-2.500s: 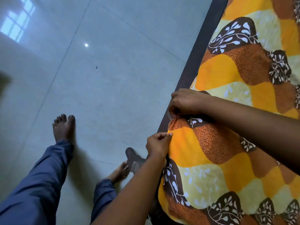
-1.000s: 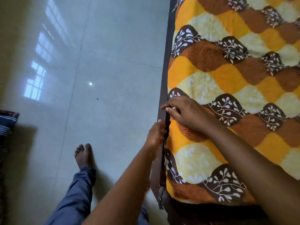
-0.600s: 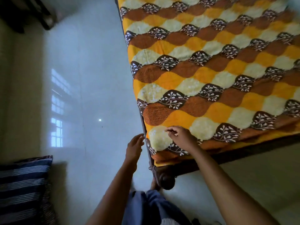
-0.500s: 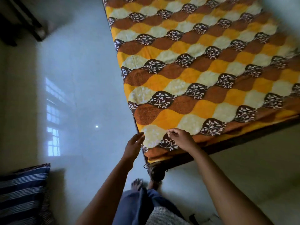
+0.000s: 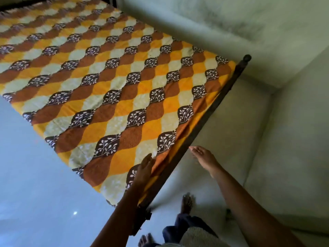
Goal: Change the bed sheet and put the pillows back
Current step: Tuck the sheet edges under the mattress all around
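An orange, brown and cream patterned bed sheet (image 5: 110,82) lies spread flat over the whole bed. A dark wooden bed rail (image 5: 210,114) runs along its foot edge up to a round post. My left hand (image 5: 145,169) is over the sheet's near corner with straight fingers, holding nothing. My right hand (image 5: 204,158) hovers just past the rail over the floor, fingers straight and empty. No pillow shows in this view.
Pale tiled floor (image 5: 32,184) lies left of the bed. A greenish wall (image 5: 231,29) runs close behind the bed, and another wall (image 5: 293,139) stands to the right, leaving a narrow floor strip by the rail. My bare feet (image 5: 186,202) stand at the bed's foot.
Both hands let go of the sheet's side edge they were pinching. I stood up and moved round the corner to the foot of the bed; a striped pillow on the floor left the view.
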Tool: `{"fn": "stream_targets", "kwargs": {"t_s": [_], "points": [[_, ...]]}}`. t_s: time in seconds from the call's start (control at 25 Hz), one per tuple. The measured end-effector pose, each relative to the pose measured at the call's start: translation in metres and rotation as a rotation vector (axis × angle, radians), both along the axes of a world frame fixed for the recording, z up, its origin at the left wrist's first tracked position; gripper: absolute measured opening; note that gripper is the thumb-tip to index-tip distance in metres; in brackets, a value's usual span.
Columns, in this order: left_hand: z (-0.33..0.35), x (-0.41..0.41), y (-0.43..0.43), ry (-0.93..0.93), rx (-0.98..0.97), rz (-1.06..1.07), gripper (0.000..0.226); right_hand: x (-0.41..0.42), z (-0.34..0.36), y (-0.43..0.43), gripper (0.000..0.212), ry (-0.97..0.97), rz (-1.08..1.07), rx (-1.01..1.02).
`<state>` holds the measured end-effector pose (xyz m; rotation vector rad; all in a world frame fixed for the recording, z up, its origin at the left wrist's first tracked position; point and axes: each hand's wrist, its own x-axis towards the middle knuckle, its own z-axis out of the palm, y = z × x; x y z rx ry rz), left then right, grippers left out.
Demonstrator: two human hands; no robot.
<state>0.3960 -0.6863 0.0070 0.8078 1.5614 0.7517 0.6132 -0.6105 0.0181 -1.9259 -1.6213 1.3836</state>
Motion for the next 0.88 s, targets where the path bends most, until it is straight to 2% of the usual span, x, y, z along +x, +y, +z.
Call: {"fn": "stream_targets", "kwargs": {"t_s": [0.12, 0.28, 0.48, 0.6, 0.88], "points": [[0.008, 0.042, 0.059, -0.055, -0.004, 0.026, 0.034, 0.039, -0.002, 0.044, 0.034, 0.066, -0.108, 0.0], [0.005, 0.1, 0.147, -0.011, 0.02, 0.043, 0.027, 0.092, 0.0, 0.119, 0.034, 0.049, -0.126, 0.013], [-0.011, 0.143, 0.209, 0.245, -0.004, 0.078, 0.032, 0.11, -0.003, 0.206, 0.031, 0.02, 0.058, 0.046], [-0.038, 0.157, 0.227, 0.416, 0.028, 0.094, 0.028, 0.1, -0.019, 0.256, 0.025, -0.057, 0.289, 0.124], [-0.108, 0.171, 0.26, 0.586, 0.064, 0.126, 0.021, 0.086, -0.088, 0.363, 0.023, -0.333, 0.992, 0.139]]}}
